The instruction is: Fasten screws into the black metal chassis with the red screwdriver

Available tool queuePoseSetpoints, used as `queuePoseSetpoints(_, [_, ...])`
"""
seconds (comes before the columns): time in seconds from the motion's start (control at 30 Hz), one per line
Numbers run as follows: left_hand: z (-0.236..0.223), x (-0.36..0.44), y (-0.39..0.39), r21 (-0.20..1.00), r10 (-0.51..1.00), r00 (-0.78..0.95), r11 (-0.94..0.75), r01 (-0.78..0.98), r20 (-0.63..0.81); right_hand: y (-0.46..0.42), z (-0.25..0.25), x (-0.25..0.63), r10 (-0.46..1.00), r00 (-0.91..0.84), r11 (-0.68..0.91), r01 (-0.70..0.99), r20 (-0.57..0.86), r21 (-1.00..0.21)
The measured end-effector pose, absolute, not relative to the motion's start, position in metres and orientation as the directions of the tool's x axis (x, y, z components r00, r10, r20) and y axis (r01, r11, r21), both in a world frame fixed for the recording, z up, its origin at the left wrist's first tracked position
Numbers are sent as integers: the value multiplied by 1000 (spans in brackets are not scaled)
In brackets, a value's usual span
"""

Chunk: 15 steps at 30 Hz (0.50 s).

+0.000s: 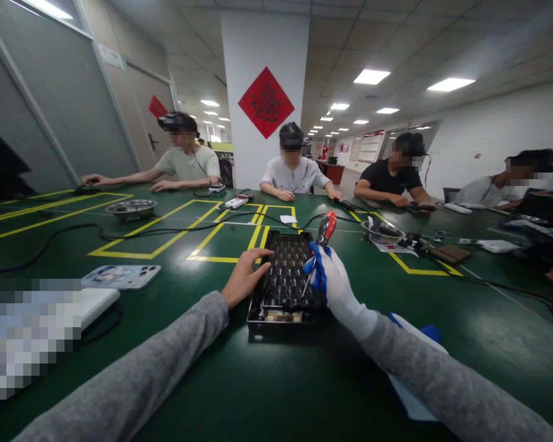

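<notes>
A black rectangular case [288, 316], with rows of small shiny parts inside, lies on the green table in front of me. My bare left hand [245, 279] rests against its left edge, fingers stretched over the rim and the thumb apart from them. My right hand [334, 276], in a white and blue glove, is closed around a screwdriver [327, 228] with a red and black handle. The screwdriver leans, handle up, and its shaft points down into the right part of the case. Whether its tip touches anything I cannot tell.
Left of me lie a phone [122, 276] and a partly blurred white object [96, 304]. A blue and white glove [417, 334] lies under my right forearm. Metal bowls [131, 209] and a black cable [175, 229] are further back. Several people sit across the table.
</notes>
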<state>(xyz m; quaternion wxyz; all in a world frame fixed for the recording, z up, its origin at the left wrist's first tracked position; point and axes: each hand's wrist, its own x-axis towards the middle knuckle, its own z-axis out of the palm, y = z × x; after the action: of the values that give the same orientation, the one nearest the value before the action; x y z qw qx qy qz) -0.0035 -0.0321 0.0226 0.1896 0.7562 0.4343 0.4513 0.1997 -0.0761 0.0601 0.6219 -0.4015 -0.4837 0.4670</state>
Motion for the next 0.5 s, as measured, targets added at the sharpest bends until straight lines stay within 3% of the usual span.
queuePoseSetpoints(0.17, [47, 25, -49, 797, 787, 546, -512, 319, 287, -80, 59, 192, 952, 64, 305, -245, 299, -920])
queuePoseSetpoints(0.33, [44, 40, -56, 916, 783, 595, -354, 187, 181, -84, 57, 185, 940, 25, 333, -280, 339, -901])
queuePoseSetpoints(0.5, [43, 39, -58, 930, 777, 606, -331, 163, 171, -87, 58, 186, 944, 10, 321, -259, 330, -911])
